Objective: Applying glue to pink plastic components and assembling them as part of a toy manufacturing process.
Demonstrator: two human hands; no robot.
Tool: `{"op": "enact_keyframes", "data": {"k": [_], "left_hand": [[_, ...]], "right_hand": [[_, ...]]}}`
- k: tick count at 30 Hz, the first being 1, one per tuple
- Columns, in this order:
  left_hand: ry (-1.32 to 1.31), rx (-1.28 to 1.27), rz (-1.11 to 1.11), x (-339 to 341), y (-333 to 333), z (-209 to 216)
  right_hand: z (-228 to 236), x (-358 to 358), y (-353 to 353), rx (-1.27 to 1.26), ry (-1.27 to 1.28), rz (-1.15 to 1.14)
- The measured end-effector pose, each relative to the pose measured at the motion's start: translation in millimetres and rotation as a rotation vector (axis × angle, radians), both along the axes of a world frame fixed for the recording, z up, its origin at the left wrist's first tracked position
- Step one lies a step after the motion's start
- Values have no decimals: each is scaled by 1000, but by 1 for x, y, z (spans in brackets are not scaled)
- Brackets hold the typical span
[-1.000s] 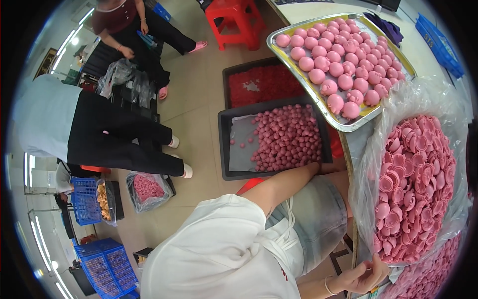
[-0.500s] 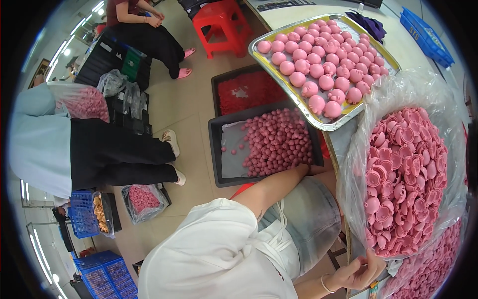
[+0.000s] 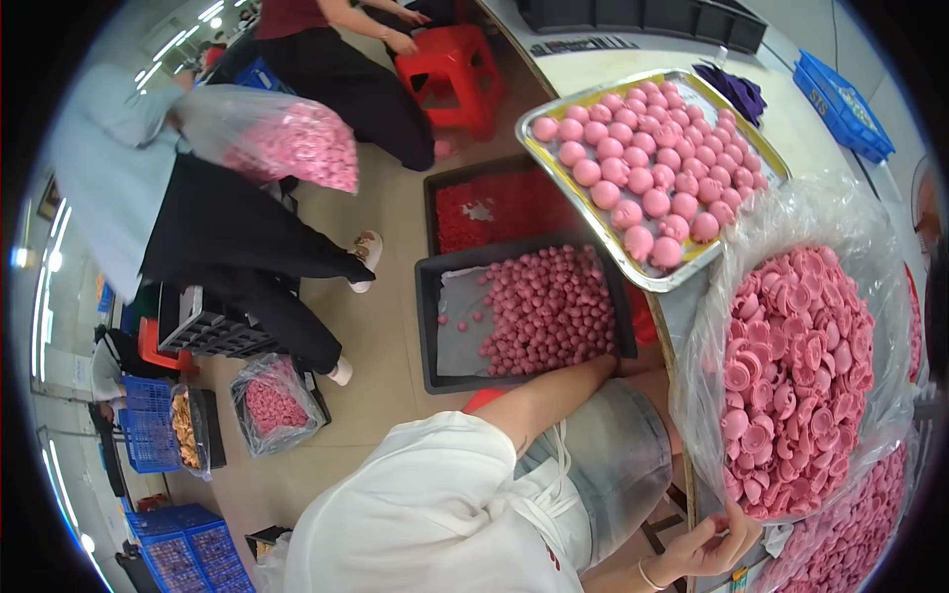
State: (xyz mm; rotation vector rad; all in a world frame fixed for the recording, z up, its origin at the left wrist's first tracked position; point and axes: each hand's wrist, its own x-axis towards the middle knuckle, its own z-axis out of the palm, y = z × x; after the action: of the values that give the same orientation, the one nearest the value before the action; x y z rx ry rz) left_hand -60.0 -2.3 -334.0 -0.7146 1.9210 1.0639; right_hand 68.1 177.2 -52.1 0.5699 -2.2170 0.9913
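My right hand [image 3: 714,543] rests at the table's near edge, its fingers loosely bent and apart, nothing visible in them. One fingertip reaches the lower rim of a clear plastic bag [image 3: 704,395] filled with pink plastic half-shells [image 3: 799,381]. My left arm [image 3: 559,393] lies across my lap; its hand is hidden beyond the knee. Past the bag, a metal tray [image 3: 621,265] with a yellow-edged lining carries rows of pink balls [image 3: 654,204], some with small raised shapes.
Left of the table are a grey bin [image 3: 427,326] of darker pink balls and a bin of red pieces [image 3: 514,203]. A co-worker [image 3: 227,237] carries a bag of pink parts [image 3: 297,143]; another person bends by a red stool [image 3: 455,74]. Blue crates [image 3: 188,549] stand lower left.
The co-worker at left has stepped and swung the bag of pink parts rightward. The other person has reached toward the red stool. The view has shifted slightly; my right hand barely moves.
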Motion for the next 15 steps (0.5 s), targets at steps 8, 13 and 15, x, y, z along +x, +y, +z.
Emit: {"op": "enact_keyframes", "data": {"k": [8,13,15], "left_hand": [[344,560,23,28,-16,32],[570,942,-72,30,-14,68],[617,907,-26,19,-35,-22]], "right_hand": [[-1,2,-6,9,27,-40],[7,6,-2,50,-20,-117],[10,13,-25,-29,-39,-31]]}}
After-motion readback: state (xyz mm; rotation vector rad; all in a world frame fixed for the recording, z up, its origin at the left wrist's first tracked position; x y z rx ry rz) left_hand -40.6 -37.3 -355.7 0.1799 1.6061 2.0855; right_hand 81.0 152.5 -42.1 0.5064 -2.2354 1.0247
